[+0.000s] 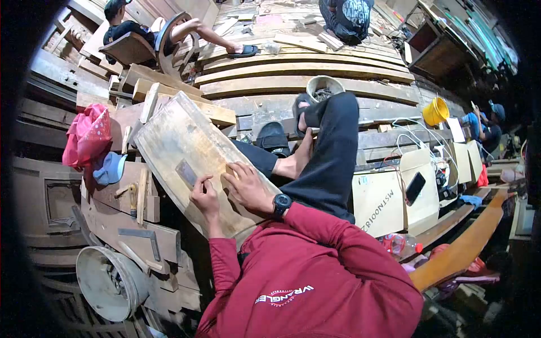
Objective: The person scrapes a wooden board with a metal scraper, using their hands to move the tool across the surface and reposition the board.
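A long, worn wooden board [189, 132] slants across my lap. My left hand [206, 198] is above the board with its fingers curled in a pinch; I cannot make out what is in them, if anything. A small dark rectangular plate [185, 170] lies on the board just beyond those fingertips. Flat on the wood beside it rests my right hand [248, 187], fingers apart and holding nothing. A black watch [282, 203] is on the right wrist.
Left are a metal square [147, 236], a wooden-handled tool [133, 200] and a white bucket [107, 281]. Right are cardboard [375, 205], a phone [415, 188], cables and a bottle [397, 244]. Ahead stand a pail [325, 87], stacked planks [304, 69] and other people.
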{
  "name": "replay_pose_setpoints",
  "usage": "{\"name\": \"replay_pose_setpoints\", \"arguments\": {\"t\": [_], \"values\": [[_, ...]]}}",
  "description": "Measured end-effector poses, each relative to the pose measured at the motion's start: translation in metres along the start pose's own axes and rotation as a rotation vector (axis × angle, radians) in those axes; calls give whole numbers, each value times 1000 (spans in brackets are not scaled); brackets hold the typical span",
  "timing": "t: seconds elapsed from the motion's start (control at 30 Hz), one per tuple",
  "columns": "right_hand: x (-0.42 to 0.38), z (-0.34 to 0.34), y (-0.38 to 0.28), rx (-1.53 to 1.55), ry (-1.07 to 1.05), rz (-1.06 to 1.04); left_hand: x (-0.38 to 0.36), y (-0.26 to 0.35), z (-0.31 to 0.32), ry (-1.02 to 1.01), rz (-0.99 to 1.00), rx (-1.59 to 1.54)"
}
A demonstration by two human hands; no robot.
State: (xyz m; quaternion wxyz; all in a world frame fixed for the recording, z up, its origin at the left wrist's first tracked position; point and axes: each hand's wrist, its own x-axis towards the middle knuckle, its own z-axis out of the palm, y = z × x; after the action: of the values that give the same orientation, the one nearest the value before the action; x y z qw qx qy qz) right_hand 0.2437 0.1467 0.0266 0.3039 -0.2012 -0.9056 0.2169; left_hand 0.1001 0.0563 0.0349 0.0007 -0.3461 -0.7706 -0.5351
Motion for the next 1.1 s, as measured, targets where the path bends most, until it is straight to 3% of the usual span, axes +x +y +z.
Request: {"name": "replay_pose_setpoints", "arguments": {"t": [0.17, 0.27, 0.33, 0.4, 0.47, 0.6, 0.7, 0.8, 0.93, 1.07, 1.1], "values": [[4, -17, 2, 23, 13, -26, -5, 7, 6, 55, -54, -49], [6, -16, 21, 202, 28, -48, -8, 5, 0, 36, -90, 2], [11, -18, 35, 327, 208, 136, -12, -9, -2, 9, -156, 61], [14, -8, 77, 194, 312, 173, -9, -11, 0, 9, -182, -31], [18, -16, 105, 22, 337, 387, -6, -12, 3, 51, -79, -20], [2, 5, 141, -2, 78, 578, -15, -20, -2, 91, -31, -47], [-4, 11, 136, -90, 65, 419, -22, 18, -16, 106, -162, -43], [0, 8, 138, -75, -95, 496, -22, 1, -17, 155, 37, -26], [-1, 9, 144, -156, -212, 456, -14, -11, -10, 22, -161, 16], [2, 6, 145, -34, -276, 457, -6, -3, 12, -102, 145, 143], [12, -7, 132, 172, -212, 474, -6, 8, 12, -52, 218, 102]]}}
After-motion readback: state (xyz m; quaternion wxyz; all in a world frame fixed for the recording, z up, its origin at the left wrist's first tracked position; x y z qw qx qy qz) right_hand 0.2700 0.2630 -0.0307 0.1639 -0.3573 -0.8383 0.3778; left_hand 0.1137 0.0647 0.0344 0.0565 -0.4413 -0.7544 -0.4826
